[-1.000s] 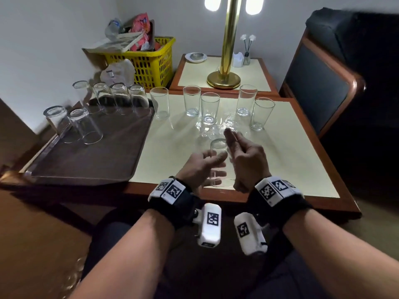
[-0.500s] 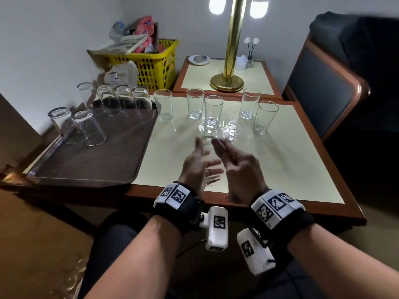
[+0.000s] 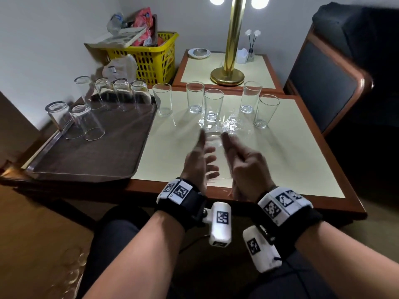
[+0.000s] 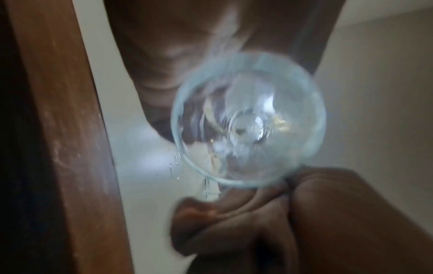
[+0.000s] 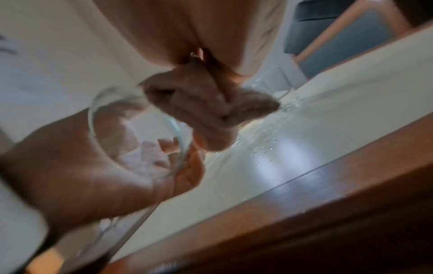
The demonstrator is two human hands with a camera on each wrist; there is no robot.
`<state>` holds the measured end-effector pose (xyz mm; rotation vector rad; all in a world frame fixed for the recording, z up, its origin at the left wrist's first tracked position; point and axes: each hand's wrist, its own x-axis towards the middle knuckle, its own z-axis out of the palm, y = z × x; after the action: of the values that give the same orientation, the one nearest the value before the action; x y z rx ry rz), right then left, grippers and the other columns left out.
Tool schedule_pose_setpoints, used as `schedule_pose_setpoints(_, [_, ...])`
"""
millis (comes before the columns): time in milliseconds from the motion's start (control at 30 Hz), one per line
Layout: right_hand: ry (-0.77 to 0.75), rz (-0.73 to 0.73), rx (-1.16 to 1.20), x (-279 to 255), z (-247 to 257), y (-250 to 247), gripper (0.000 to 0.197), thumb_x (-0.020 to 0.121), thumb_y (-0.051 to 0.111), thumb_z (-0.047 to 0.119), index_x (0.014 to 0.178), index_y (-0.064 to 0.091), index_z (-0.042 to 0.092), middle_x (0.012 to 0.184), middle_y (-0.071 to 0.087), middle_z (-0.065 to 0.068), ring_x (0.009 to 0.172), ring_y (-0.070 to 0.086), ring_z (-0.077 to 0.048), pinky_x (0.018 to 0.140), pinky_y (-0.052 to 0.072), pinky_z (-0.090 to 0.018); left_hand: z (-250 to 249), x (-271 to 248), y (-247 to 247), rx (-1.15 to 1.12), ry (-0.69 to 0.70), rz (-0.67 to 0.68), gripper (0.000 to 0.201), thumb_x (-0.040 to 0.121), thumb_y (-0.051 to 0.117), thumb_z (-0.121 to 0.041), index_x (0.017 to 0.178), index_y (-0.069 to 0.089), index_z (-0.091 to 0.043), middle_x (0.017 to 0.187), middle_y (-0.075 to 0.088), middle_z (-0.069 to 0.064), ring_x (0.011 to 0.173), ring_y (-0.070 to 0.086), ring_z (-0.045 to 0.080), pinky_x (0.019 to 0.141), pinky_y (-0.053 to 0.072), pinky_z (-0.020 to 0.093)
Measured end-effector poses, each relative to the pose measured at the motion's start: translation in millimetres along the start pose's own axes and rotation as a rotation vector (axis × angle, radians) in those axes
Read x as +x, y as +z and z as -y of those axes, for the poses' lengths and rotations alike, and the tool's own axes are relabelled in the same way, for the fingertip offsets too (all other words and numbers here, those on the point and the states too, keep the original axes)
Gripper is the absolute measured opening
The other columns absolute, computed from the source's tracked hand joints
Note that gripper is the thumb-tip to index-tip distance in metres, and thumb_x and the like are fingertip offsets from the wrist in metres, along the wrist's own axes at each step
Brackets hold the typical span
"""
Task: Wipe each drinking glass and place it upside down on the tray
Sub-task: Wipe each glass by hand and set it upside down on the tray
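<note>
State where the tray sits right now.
In the head view, the tray sits at the left, beside the table, holding six upturned glasses along its far side, in front of the yellow basket.

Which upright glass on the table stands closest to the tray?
The leftmost upright glass, just beside the tray edge; the other four stand farther right, nearer the lamp.
</note>
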<state>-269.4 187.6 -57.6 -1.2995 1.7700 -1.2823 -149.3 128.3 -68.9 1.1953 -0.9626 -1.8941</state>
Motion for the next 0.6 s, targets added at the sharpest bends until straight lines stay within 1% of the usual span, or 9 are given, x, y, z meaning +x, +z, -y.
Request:
schedule_pose_setpoints(67, [-0.027, 0.007, -0.041, -5, -2, 7, 0.037, 0.103, 0.055, 0.044, 0.139, 0.056, 0.044, 0.127, 0.071, 0.004, 0.053, 0.064, -0.006, 0.055, 0.058, -0.026, -1, 1, -4, -0.012, -0.076, 0.029, 0.07, 0.094, 0.037, -0.076, 0.117, 0.058, -0.014, 0.118, 0.064, 0.021, 0.098, 0.065, 0.034, 0.082, 0.052, 0.04])
schedule_pose_setpoints(167, [0.069, -0.098, -0.034, 7, -1, -1, 0.035, 0.098, 0.049, 0.063, 0.132, 0.055, 0.055, 0.104, 0.077, 0.002, 0.054, 0.058, -0.009, 0.063, 0.06, -0.044, 4, -6, -4, 0.096, -0.033, 0.178, 0.03, 0.093, 0.067, -0.045, 0.103, 0.06, -0.018, 0.109, 0.067, 0.018, 0.083, 0.068, 0.027, 0.074, 0.051, 0.035])
schedule_pose_setpoints(233, [0.042, -0.07, 0.004, 5, -1, 2, 0.034, 0.1, 0.051, 0.058, 0.13, 0.062, 0.048, 0.098, 0.077, 0.005, 0.064, 0.07, -0.019, 0.063, 0.06, -0.037, 4, -6, -3, 0.057, 0.092, 0.064, 0.047, 0.08, 0.07, -0.059, 0.1, 0.063, -0.017, 0.097, 0.067, 0.009, 0.07, 0.063, 0.02, 0.067, 0.048, 0.031])
schedule_pose_setpoints(300, [-0.066, 0.016, -0.044, -4, 1, 11, 0.035, 0.103, 0.056, 0.038, 0.137, 0.06, 0.04, 0.125, 0.07, 0.009, 0.095, 0.073, -0.008, 0.078, 0.058, -0.021, 1, -2, -4, -0.051, 0.105, -0.076, 0.075, 0.084, 0.05, -0.081, 0.115, 0.064, -0.014, 0.105, 0.068, 0.011, 0.08, 0.063, 0.023, 0.074, 0.049, 0.036])
schedule_pose_setpoints(367, [-0.086, 0.024, -0.079, -5, 3, 12, 0.037, 0.104, 0.055, 0.037, 0.141, 0.056, 0.039, 0.117, 0.071, 0.012, 0.068, 0.069, 0.0, 0.064, 0.057, -0.019, 1, -1, -9, -0.068, 0.016, -0.017, 0.066, 0.097, 0.035, -0.07, 0.126, 0.056, -0.015, 0.116, 0.067, 0.018, 0.095, 0.066, 0.032, 0.086, 0.051, 0.044])
schedule_pose_setpoints(433, [-0.001, -0.072, -0.003, 4, 6, 2, 0.035, 0.102, 0.053, 0.052, 0.136, 0.058, 0.045, 0.092, 0.071, 0.014, 0.043, 0.055, -0.001, 0.046, 0.051, -0.026, 2, -7, -8, 0.037, 0.002, 0.13, 0.035, 0.101, 0.05, -0.05, 0.119, 0.056, -0.02, 0.115, 0.067, 0.015, 0.092, 0.068, 0.031, 0.083, 0.053, 0.042])
schedule_pose_setpoints(500, [0.053, -0.08, 0.109, 7, 4, -2, 0.035, 0.099, 0.053, 0.059, 0.131, 0.061, 0.049, 0.075, 0.062, 0.013, 0.038, 0.052, -0.008, 0.041, 0.046, -0.026, 4, -10, -6, 0.046, 0.109, 0.133, 0.04, 0.088, 0.071, -0.053, 0.11, 0.06, -0.021, 0.104, 0.068, 0.007, 0.077, 0.065, 0.022, 0.072, 0.051, 0.034])
schedule_pose_setpoints(567, [-0.001, 0.027, 0.14, -4, 7, 6, 0.028, 0.1, 0.058, 0.047, 0.127, 0.06, 0.056, 0.091, 0.073, 0.011, 0.05, 0.065, -0.013, 0.046, 0.052, -0.027, 2, -6, -5, -0.035, 0.149, -0.04, 0.07, 0.078, 0.062, -0.079, 0.114, 0.064, -0.019, 0.099, 0.066, 0.004, 0.072, 0.059, 0.019, 0.068, 0.047, 0.032])
schedule_pose_setpoints(600, [-0.057, 0.055, 0.086, -10, 8, 11, 0.031, 0.101, 0.06, 0.038, 0.127, 0.057, 0.055, 0.113, 0.074, 0.012, 0.059, 0.067, -0.002, 0.051, 0.053, -0.022, 1, -4, -5, -0.086, 0.14, -0.101, 0.078, 0.082, 0.048, -0.084, 0.119, 0.064, -0.018, 0.105, 0.067, 0.007, 0.077, 0.061, 0.022, 0.071, 0.048, 0.034])
